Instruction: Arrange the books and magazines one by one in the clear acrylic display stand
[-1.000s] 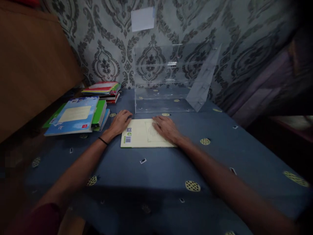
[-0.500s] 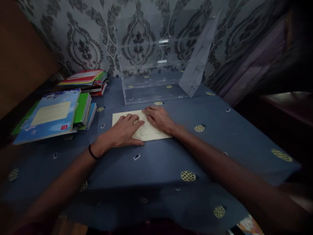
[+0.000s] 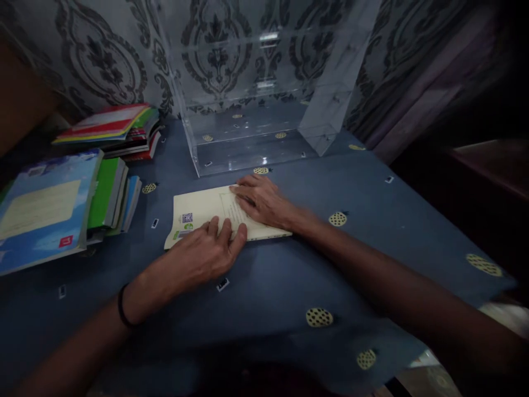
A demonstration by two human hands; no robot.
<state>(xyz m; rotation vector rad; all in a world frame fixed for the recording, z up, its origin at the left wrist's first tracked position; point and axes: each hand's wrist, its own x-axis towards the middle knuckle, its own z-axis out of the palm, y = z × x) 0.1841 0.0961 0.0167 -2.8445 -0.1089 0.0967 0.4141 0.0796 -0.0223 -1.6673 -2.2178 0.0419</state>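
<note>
A cream-covered book (image 3: 202,204) lies closed on the blue patterned cloth. Its cover shows a QR code, a green mark and a box of small print, and its left end bows slightly. My left hand (image 3: 206,251) rests over the near edge of the book, fingers apart and a little bent, gripping nothing that I can see; the thumb side is partly hidden. Across the right half of the cover lies my right hand (image 3: 264,201), flat with its fingers stretched out, covering part of the print.
Behind the book stands a clear acrylic shelf (image 3: 326,99) against patterned wallpaper. To the left are a stack topped by a blue book (image 3: 78,204) and, farther back, another stack with a red and yellow book (image 3: 111,122). The table's right edge (image 3: 446,215) slants away.
My left hand has drawn back from the middle of the cover to its near edge, uncovering the QR code. My right hand stays on the book. The view has shifted slightly.
</note>
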